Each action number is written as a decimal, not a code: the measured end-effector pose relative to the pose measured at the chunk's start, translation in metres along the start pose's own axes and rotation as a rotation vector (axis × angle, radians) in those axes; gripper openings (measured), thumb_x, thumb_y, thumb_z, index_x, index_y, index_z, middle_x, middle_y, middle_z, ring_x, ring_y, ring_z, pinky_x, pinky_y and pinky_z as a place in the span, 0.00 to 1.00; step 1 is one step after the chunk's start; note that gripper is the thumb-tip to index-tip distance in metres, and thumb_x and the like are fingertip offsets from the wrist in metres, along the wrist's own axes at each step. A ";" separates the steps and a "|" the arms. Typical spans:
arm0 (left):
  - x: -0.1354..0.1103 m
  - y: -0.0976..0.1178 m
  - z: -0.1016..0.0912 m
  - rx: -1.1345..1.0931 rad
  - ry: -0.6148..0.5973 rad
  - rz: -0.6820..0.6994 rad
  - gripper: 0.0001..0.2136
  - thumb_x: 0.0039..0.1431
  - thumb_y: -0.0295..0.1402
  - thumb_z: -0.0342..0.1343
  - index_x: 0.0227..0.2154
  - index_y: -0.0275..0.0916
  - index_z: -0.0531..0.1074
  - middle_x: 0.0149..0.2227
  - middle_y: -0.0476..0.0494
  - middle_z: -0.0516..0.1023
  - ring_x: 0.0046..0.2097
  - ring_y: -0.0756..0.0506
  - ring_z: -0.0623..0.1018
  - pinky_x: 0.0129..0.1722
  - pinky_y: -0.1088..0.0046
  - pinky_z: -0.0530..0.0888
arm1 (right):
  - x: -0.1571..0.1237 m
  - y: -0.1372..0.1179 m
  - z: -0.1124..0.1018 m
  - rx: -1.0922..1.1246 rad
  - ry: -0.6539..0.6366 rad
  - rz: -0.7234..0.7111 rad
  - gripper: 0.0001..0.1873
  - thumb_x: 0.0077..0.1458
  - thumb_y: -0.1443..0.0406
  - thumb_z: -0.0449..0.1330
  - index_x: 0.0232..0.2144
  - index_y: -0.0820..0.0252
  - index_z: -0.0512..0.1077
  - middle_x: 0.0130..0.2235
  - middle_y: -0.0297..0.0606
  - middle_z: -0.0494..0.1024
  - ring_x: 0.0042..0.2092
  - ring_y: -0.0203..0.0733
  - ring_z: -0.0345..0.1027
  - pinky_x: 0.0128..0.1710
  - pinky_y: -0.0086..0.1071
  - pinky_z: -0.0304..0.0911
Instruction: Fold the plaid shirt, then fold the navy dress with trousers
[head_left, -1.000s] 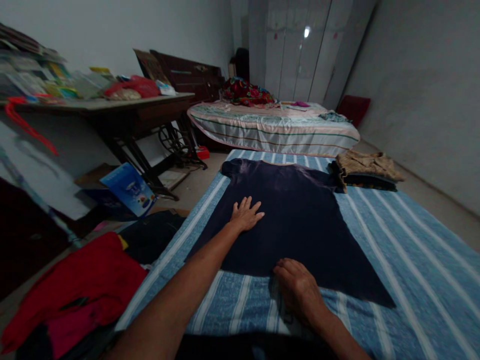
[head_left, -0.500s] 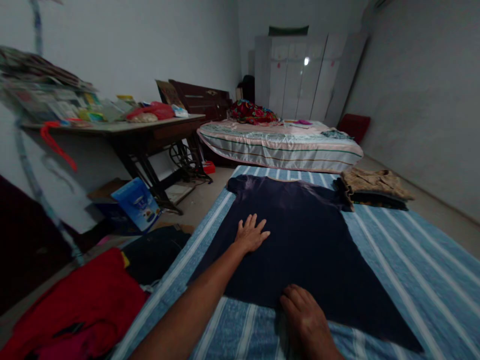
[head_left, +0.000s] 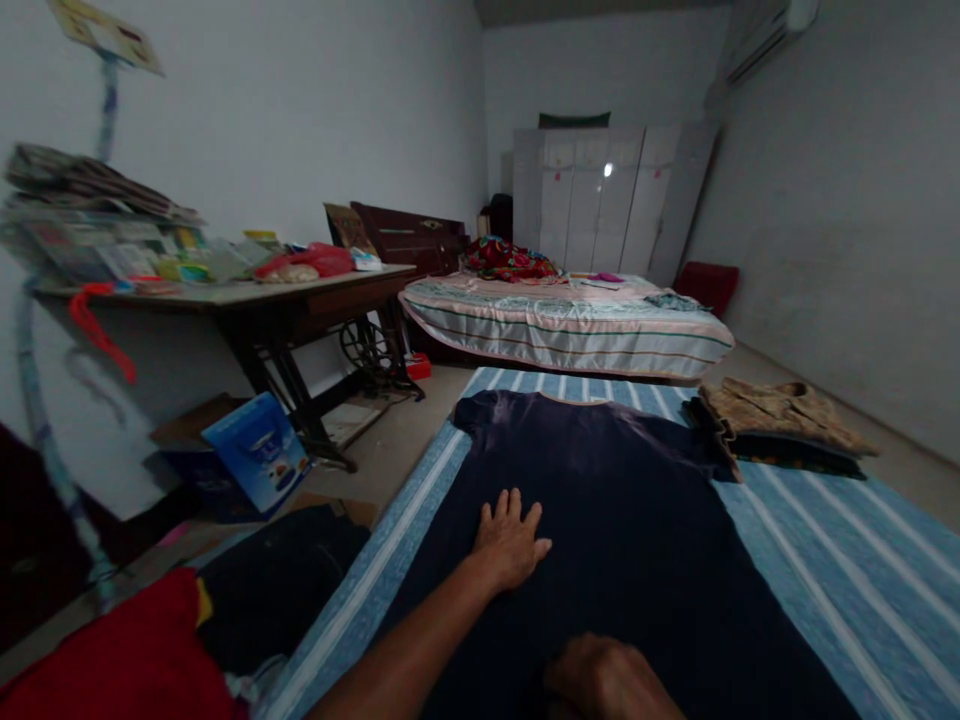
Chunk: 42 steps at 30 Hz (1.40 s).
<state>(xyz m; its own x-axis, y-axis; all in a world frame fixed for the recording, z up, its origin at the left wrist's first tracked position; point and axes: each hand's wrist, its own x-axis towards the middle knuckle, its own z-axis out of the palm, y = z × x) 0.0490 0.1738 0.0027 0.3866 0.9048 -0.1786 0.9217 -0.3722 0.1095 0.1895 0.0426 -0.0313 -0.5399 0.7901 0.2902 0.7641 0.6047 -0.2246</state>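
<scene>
Dark shirt [head_left: 622, 530] laid out flat on blue-striped bedcover [head_left: 877, 530], neckline pointed away from the person.

L hand [head_left: 510, 542] is placed palm-down on shirt, L of ctr, fingers spread; R hand [head_left: 604, 680] is seen low at frame's btm edge, over shirt's nearer part, knuckles up, fingers curled under – fingertips hidden, so can't tell if cloth is pinched. Folded clothes [head_left: 784, 415] are stacked on bedcover nr shirt's R sleeve. Red cloth [head_left: 120, 650] & dark cloth [head_left: 281, 585] are heaped beside bedcover's L edge.
</scene>
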 end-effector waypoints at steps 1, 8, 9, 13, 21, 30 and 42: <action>0.004 0.000 -0.006 0.016 0.002 0.008 0.26 0.57 0.47 0.46 0.57 0.43 0.63 0.61 0.34 0.59 0.62 0.32 0.57 0.57 0.46 0.54 | 0.015 0.007 -0.008 0.022 -0.006 0.001 0.07 0.50 0.68 0.56 0.24 0.54 0.71 0.26 0.29 0.76 0.27 0.34 0.69 0.26 0.23 0.58; 0.060 -0.010 -0.028 0.067 0.186 0.048 0.18 0.60 0.36 0.42 0.47 0.37 0.70 0.55 0.34 0.68 0.58 0.38 0.64 0.57 0.55 0.57 | 0.127 0.090 -0.030 0.184 0.091 0.286 0.14 0.56 0.68 0.48 0.35 0.57 0.74 0.37 0.38 0.78 0.38 0.40 0.72 0.38 0.29 0.62; 0.068 -0.014 -0.025 0.065 0.209 0.035 0.19 0.60 0.35 0.41 0.50 0.36 0.68 0.58 0.33 0.64 0.60 0.38 0.61 0.58 0.57 0.56 | 0.140 0.104 -0.024 0.152 0.119 0.326 0.14 0.56 0.66 0.48 0.38 0.58 0.74 0.40 0.40 0.77 0.41 0.43 0.72 0.40 0.31 0.63; 0.094 -0.035 -0.005 0.045 0.296 -0.099 0.25 0.60 0.41 0.41 0.57 0.34 0.60 0.64 0.34 0.54 0.65 0.38 0.51 0.61 0.56 0.51 | 0.167 0.144 0.011 0.005 0.126 0.384 0.23 0.58 0.59 0.50 0.52 0.64 0.67 0.54 0.50 0.69 0.56 0.51 0.60 0.54 0.41 0.56; 0.098 -0.053 0.010 -0.033 0.226 -0.245 0.31 0.60 0.52 0.36 0.61 0.39 0.56 0.65 0.38 0.49 0.66 0.35 0.45 0.61 0.52 0.50 | 0.162 0.155 0.041 -0.055 -0.033 0.430 0.36 0.60 0.46 0.41 0.60 0.65 0.58 0.63 0.51 0.53 0.64 0.55 0.40 0.60 0.50 0.42; 0.111 -0.072 -0.010 -0.015 0.308 -0.336 0.23 0.64 0.41 0.38 0.54 0.33 0.65 0.60 0.34 0.62 0.61 0.39 0.61 0.57 0.62 0.60 | 0.165 0.152 0.035 -0.004 0.001 0.426 0.37 0.59 0.46 0.41 0.59 0.66 0.59 0.62 0.52 0.54 0.64 0.56 0.42 0.60 0.52 0.42; 0.129 -0.123 -0.035 -0.280 0.310 -0.660 0.11 0.50 0.36 0.57 0.37 0.39 0.71 0.34 0.45 0.77 0.37 0.45 0.77 0.30 0.75 0.66 | 0.169 0.148 0.025 0.039 -0.083 0.473 0.37 0.59 0.46 0.41 0.61 0.65 0.56 0.64 0.51 0.51 0.65 0.55 0.39 0.61 0.50 0.36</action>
<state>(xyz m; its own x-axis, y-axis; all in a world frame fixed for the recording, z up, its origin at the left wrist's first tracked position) -0.0156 0.3437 0.0009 -0.3034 0.9527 -0.0153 0.8994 0.2917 0.3256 0.2024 0.2682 -0.0392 -0.1642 0.9838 0.0726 0.9197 0.1793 -0.3494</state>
